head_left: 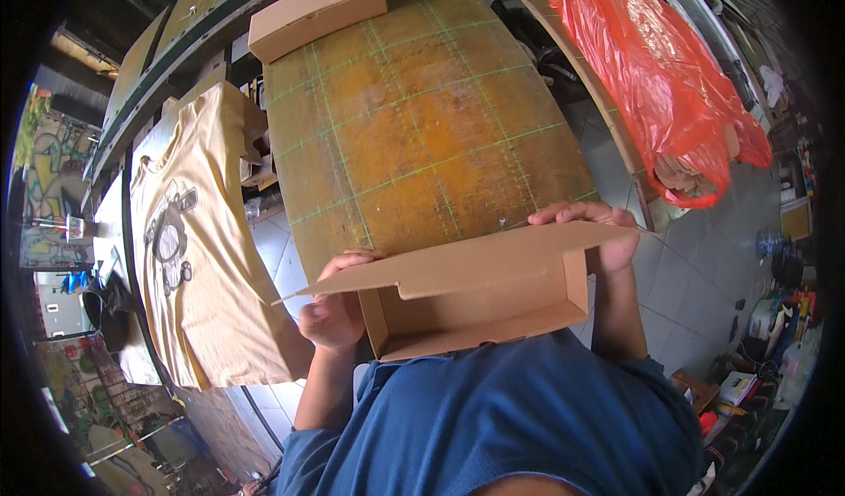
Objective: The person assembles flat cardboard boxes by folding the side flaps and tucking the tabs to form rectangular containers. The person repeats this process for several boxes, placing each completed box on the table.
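A worn orange worktable (pixel 422 117) with green grid lines stands on a pale tiled floor (pixel 695 276). Daylight falls brightly (cluttered shelves (pixel 775 320) at the right).

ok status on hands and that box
Left hand and right hand grip open cardboard box at its ends. Box empty. Nothing blocking.

Worktable (pixel 422 126): centre w/ green grid lines bare, open passage fwd of both hands. Far-left corner blocked by closed flat carton (pixel 317 12). Near edge taken up by open cardboard box (pixel 475 293), lid flap raised, held betw. left hand (pixel 333 307) & right hand (pixel 598 232). Left side: T-shirt (pixel 198 241) on adjacent board. Right: orange plastic bag (pixel 669 91) beside table edge.
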The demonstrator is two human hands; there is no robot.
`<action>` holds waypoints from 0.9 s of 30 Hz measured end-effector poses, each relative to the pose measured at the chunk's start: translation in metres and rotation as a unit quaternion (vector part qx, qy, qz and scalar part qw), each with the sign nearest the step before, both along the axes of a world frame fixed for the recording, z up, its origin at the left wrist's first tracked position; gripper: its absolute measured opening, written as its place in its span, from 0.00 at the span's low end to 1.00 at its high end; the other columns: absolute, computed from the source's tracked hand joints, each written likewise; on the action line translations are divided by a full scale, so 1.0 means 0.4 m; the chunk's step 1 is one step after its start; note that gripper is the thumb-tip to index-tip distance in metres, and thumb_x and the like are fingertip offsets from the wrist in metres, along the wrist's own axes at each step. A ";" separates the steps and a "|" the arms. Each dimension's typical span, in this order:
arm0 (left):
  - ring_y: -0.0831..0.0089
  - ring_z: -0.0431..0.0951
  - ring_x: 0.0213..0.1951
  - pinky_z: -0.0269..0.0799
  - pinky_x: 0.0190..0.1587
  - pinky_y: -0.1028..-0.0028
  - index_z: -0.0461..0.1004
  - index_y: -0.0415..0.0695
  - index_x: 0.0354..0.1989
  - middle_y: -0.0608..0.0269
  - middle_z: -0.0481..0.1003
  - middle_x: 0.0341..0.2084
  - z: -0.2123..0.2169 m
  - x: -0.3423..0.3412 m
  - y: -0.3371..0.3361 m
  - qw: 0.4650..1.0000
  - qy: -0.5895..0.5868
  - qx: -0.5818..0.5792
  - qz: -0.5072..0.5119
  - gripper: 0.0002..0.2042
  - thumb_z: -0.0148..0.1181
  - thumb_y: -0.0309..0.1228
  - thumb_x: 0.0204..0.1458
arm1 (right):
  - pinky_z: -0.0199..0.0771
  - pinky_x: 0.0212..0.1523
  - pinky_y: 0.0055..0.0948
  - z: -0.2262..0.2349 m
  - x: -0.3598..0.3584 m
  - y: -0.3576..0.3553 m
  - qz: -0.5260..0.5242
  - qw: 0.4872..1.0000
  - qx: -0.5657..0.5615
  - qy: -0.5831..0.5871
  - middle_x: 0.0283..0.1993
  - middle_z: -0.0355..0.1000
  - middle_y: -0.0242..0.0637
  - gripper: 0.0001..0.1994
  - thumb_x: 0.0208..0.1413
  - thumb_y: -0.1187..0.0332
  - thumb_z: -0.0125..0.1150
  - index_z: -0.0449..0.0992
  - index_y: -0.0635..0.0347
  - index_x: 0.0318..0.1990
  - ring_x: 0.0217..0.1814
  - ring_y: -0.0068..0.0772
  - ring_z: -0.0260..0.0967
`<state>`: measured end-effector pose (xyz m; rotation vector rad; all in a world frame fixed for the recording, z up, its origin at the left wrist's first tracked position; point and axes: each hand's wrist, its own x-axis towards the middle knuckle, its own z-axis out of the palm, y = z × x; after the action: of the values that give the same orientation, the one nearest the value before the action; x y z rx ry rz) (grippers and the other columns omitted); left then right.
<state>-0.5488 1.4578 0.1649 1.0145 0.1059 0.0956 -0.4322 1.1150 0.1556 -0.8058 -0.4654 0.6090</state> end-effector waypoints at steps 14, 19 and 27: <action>0.59 0.59 0.63 0.53 0.64 0.64 0.53 0.36 0.63 0.46 0.59 0.61 0.050 -0.002 -0.016 0.975 0.003 0.214 0.063 0.25 0.43 0.39 0.62 | 0.61 0.60 0.44 0.081 -0.055 0.050 -0.246 0.913 -0.244 -0.217 0.62 0.60 0.57 0.26 0.63 0.54 0.43 0.60 0.64 0.61 0.62 0.49 0.61; 0.56 0.53 0.66 0.45 0.66 0.56 0.58 0.40 0.61 0.46 0.55 0.63 0.019 -0.023 0.006 0.969 -0.102 0.226 0.012 0.30 0.44 0.52 0.58 | 0.59 0.61 0.47 0.074 -0.091 0.013 -0.201 0.939 -0.201 -0.193 0.64 0.56 0.59 0.25 0.64 0.52 0.41 0.62 0.61 0.61 0.63 0.50 0.60; 0.51 0.49 0.67 0.40 0.67 0.49 0.58 0.44 0.61 0.51 0.54 0.63 0.017 -0.085 -0.036 0.964 -0.127 0.226 0.056 0.34 0.47 0.58 0.55 | 0.62 0.60 0.40 0.076 -0.148 0.040 -0.250 0.940 -0.160 -0.170 0.62 0.62 0.54 0.23 0.60 0.56 0.52 0.67 0.67 0.54 0.62 0.44 0.63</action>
<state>-0.5829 1.4435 0.1717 1.4423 -0.0988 0.3648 -0.4912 1.1311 0.1859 -1.2995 -0.4549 0.0643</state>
